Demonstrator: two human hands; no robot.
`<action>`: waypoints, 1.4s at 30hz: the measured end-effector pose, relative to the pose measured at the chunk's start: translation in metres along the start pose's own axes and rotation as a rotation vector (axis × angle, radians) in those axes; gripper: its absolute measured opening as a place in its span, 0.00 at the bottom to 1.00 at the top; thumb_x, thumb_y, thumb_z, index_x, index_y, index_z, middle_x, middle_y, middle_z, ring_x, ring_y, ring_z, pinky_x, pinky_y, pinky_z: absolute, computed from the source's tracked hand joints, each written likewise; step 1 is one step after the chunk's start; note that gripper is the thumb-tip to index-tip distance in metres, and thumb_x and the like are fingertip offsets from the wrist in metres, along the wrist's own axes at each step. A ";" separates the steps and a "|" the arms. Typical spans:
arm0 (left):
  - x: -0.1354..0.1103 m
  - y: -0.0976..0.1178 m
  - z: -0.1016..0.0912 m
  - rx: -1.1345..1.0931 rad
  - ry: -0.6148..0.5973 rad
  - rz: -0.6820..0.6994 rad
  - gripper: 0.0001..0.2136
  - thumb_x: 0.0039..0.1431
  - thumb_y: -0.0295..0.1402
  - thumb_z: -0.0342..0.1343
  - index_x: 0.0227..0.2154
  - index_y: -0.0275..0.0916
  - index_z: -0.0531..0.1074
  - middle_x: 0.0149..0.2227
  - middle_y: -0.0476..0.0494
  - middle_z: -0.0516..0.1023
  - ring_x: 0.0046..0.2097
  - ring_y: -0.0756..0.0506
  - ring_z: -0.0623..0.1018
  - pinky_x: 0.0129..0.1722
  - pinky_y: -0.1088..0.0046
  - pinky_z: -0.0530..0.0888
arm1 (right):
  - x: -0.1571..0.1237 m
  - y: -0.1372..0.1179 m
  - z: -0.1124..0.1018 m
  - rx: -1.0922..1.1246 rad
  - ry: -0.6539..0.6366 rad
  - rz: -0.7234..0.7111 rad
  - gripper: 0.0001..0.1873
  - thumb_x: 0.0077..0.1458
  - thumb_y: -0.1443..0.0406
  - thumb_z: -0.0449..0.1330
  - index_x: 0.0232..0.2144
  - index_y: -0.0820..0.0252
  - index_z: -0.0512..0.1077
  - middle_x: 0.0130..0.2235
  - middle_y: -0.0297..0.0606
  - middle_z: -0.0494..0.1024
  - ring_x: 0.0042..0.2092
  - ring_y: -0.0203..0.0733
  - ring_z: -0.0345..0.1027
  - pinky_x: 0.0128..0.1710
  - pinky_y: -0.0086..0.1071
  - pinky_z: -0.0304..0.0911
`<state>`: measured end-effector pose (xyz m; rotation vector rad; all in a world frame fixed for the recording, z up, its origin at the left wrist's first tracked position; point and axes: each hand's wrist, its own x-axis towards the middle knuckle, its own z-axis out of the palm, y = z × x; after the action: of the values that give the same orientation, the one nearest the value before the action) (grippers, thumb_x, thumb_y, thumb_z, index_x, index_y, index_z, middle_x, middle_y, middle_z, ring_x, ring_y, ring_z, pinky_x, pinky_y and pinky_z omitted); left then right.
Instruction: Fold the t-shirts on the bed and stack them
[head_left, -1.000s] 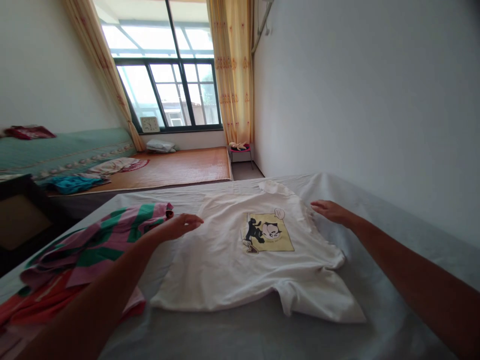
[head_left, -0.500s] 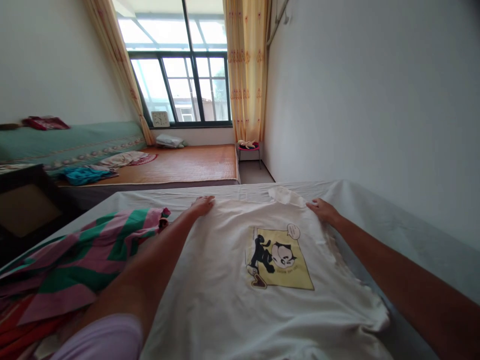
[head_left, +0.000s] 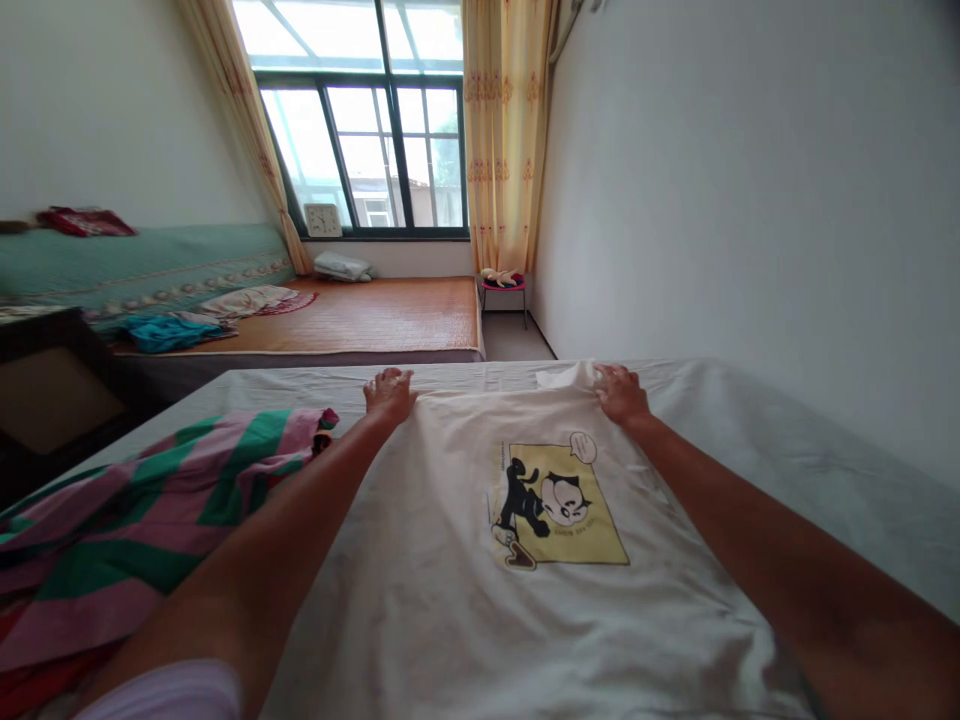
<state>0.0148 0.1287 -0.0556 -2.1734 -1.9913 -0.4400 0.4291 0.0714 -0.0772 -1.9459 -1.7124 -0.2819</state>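
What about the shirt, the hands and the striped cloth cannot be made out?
All in the head view:
White shirt, near end: cut off by bottom edge.
Speech bubble, wording: too small.
Palms of left hand and right hand: hidden by their backs.
Striped cloth, left part: cut off by left edge.

Single head-worn view, set above the near side of a surface draped in white cloth [head_left: 810, 510], facing forward and down along it. The white fabric T-shirt with a yellow rectangular cartoon-cat print [head_left: 559, 505] occupies the near field, lower centre. The wearer's bare left hand [head_left: 390, 392] and bare right hand [head_left: 621, 392] appear at middle depth, seen from behind. Far field: a low bed with a brown mat [head_left: 375, 315] and a dark-framed glass window [head_left: 394, 150], its top cropped.
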 end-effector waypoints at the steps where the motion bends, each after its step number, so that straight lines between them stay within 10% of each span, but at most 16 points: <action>1: -0.011 0.008 -0.001 -0.019 0.010 0.086 0.19 0.61 0.37 0.47 0.54 0.43 0.66 0.57 0.38 0.65 0.57 0.37 0.64 0.56 0.56 0.59 | -0.007 -0.009 -0.002 -0.016 -0.006 -0.046 0.26 0.56 0.65 0.50 0.57 0.56 0.62 0.59 0.46 0.64 0.57 0.57 0.57 0.51 0.51 0.60; 6: -0.097 0.049 -0.006 -0.176 -0.218 0.665 0.24 0.64 0.47 0.39 0.60 0.47 0.58 0.64 0.45 0.56 0.64 0.42 0.55 0.62 0.62 0.52 | -0.076 -0.046 -0.019 0.097 -0.428 -0.615 0.27 0.63 0.55 0.42 0.62 0.49 0.55 0.64 0.34 0.58 0.63 0.46 0.51 0.61 0.41 0.48; 12: -0.169 0.006 -0.020 -0.154 -0.393 0.626 0.26 0.65 0.49 0.33 0.64 0.50 0.48 0.67 0.48 0.45 0.67 0.43 0.47 0.63 0.61 0.47 | -0.139 0.019 -0.046 -0.006 -0.532 -0.344 0.31 0.61 0.48 0.38 0.64 0.46 0.50 0.66 0.33 0.51 0.66 0.44 0.41 0.64 0.45 0.38; 18: -0.182 -0.024 -0.025 -0.105 -0.363 0.474 0.29 0.65 0.50 0.31 0.65 0.45 0.47 0.67 0.47 0.45 0.67 0.44 0.47 0.63 0.63 0.47 | -0.158 0.072 -0.060 -0.071 -0.465 -0.199 0.29 0.62 0.51 0.38 0.63 0.47 0.52 0.66 0.31 0.52 0.66 0.42 0.42 0.64 0.43 0.40; 42: -0.189 -0.032 -0.023 -0.178 -0.207 0.506 0.24 0.65 0.46 0.39 0.61 0.44 0.59 0.64 0.43 0.56 0.65 0.41 0.54 0.62 0.59 0.55 | -0.160 0.064 -0.057 -0.172 -0.416 -0.169 0.28 0.62 0.56 0.37 0.63 0.51 0.53 0.65 0.32 0.54 0.65 0.41 0.47 0.63 0.43 0.46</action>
<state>-0.0321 -0.0535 -0.0972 -2.8131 -1.4384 -0.3356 0.4738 -0.0985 -0.1227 -2.0940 -2.1878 -0.0876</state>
